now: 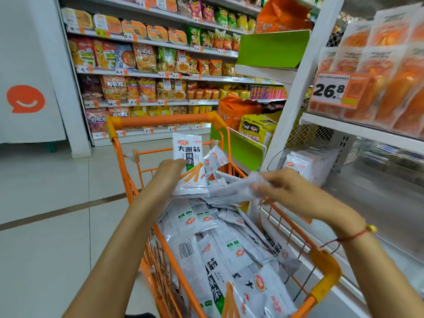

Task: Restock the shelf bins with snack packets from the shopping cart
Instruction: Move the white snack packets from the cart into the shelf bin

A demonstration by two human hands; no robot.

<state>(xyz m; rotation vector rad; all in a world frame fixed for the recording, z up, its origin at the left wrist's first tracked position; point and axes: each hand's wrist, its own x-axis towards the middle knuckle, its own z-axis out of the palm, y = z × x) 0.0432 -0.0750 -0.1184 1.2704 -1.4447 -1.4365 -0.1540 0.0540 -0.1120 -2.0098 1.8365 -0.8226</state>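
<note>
The left hand (171, 173) gripped an upright white packet (188, 166) printed with black characters and orange sticks, at frame centre above the cart (325, 269). The right hand (296, 193) pinched a blurred white packet (234, 189) beside it. The orange cart, lower centre, held many matching packets (220, 255). A shelf bin (309, 164) at right held more.

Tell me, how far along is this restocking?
Some is done: the clear shelf bin already holds white packets. In hand: the left hand holds an upright white snack packet, and the right hand grips a blurred white packet. Plenty remains: the orange wire shopping cart is still heaped with packets.
</note>
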